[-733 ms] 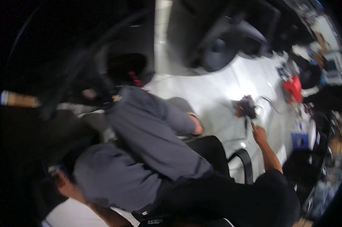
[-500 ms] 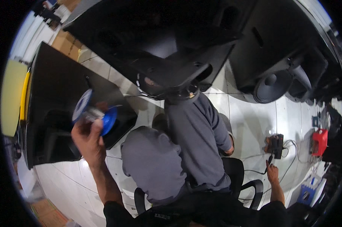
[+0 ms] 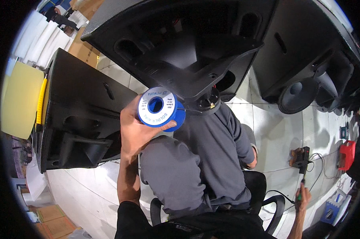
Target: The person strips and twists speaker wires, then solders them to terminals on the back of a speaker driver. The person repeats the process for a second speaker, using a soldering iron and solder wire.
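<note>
Gripping a round blue-and-white plastic spool (image 3: 168, 110), a person's left hand (image 3: 133, 125) closes thumb and fingers about its edge, above grey-trousered legs (image 3: 212, 155) and near a flared black plastic horn (image 3: 184, 71); the right hand (image 3: 305, 195) curls around a slim green-handled tool (image 3: 299, 196) near a black box-shaped block (image 3: 305, 154).

Spool (image 3: 167, 109) in left hand (image 3: 134, 128), tool (image 3: 303, 181) in right hand (image 3: 305, 195), cabinet (image 3: 148, 22) ahead

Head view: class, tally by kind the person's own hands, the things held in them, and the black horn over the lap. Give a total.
Hands: 2 (left hand, right hand)
Spool: 1
Soldering iron: 1
Horn: 1
Total: 5
</note>
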`<state>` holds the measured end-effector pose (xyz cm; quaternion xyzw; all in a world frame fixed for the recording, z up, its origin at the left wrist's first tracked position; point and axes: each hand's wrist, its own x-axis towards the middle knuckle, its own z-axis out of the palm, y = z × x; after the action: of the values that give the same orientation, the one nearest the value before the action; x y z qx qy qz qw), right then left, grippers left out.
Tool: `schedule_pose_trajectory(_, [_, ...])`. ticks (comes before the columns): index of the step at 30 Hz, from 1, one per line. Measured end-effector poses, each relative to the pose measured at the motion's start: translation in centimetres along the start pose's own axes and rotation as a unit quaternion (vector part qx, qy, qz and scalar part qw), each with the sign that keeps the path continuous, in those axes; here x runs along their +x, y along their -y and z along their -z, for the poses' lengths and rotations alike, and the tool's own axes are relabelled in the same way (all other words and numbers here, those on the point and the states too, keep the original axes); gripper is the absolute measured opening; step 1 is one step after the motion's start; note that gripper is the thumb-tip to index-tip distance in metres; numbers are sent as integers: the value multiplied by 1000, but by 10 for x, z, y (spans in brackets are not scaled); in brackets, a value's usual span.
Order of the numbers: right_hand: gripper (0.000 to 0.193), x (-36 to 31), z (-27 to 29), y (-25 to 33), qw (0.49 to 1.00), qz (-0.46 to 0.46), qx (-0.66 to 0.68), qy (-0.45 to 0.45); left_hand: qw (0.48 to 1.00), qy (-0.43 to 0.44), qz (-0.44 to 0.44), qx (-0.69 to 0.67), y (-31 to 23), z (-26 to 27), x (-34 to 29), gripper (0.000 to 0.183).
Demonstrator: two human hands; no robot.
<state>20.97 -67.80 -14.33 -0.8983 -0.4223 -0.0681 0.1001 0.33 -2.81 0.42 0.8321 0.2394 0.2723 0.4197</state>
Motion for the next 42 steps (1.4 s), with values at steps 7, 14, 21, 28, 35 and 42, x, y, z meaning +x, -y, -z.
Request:
schedule_pose_trajectory(7, [20,135,45,75,873,-199,358,-266,999,-2,27,31,-17,-7,8,70])
schedule_pose_trajectory(14, [39,273,-18,142,585,-157,773,-189,999,49,20,14,-27,-6,18,62])
schedule_pose_trajectory(21, [39,321,-76,187,461,-196,864,-53,997,66,21,-23,-23,-6,20,59])
schedule_pose_trajectory(28, [39,336,-89,198,479,-180,859,-21,997,78,13,5,-25,-9,24,50])
schedule_pose_trajectory(35, [38,350,-91,198,492,-151,857,9,998,62,12,-10,-29,-15,26,46])
schedule_pose_trajectory(42, [36,370,-87,191,507,-127,852,45,998,60,-22,-6,-28,-17,26,48])
